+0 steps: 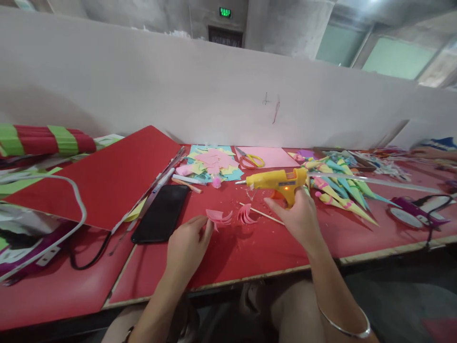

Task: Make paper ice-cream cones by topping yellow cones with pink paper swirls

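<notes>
My right hand (298, 212) is wrapped round the handle of a yellow hot glue gun (276, 181). Its nozzle points left over the red table, an orange light glows on its side, and a long clear glue stick (374, 181) sticks out of its back. Between thumb and fingers, my left hand (190, 240) pinches a pink curled paper piece (219, 217) cut into strips. Just right of it lies a second pink curled paper piece (245, 215). Behind that, a thin wooden stick (262, 214) rests under the glue gun, partly hidden by my right hand.
A black phone (161, 214) lies left of my left hand, beside a large red sheet (107, 176). At the back are coloured paper pieces (214, 162), scissors (250, 158) and a pink pom-pom (216, 182). Rolled paper cones (342, 186) lie at the right; a white cable (80, 200) curves at left.
</notes>
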Motion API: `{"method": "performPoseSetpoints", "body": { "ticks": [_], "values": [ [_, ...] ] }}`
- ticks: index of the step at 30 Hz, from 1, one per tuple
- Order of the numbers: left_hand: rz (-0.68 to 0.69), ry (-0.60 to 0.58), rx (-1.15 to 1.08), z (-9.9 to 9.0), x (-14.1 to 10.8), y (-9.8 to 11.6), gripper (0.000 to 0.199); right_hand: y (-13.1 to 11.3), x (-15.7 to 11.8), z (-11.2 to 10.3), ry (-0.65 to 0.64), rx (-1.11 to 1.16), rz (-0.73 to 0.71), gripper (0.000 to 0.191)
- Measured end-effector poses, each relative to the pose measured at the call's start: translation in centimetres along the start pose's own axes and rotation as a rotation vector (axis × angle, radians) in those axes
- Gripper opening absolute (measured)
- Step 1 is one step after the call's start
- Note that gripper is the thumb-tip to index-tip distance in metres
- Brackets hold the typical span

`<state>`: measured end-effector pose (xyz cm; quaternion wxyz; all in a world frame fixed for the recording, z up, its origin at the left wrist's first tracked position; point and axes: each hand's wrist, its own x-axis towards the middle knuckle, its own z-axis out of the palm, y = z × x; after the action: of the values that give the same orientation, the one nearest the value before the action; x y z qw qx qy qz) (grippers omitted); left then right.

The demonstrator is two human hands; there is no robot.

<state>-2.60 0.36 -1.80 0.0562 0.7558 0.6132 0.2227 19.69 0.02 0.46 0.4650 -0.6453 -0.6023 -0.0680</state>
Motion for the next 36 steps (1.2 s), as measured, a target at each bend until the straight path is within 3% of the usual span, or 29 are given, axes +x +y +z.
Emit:
{"method": "performPoseSetpoints", "body": {
  "ticks": [10, 36],
  "values": [
    [-0.009, -0.013, -0.022, 0.2, -0.1, 0.2, 0.034, -1.6, -1.5, 1.1, -0.151, 0.024, -0.109, 0.022],
    [-0.030, 0.008, -0.063, 0.4, -0.6, 0.7, 0.034, -1.9, -1.9, 1.9, -0.184, -0.091, -0.116, 0.020]
  ]
}}
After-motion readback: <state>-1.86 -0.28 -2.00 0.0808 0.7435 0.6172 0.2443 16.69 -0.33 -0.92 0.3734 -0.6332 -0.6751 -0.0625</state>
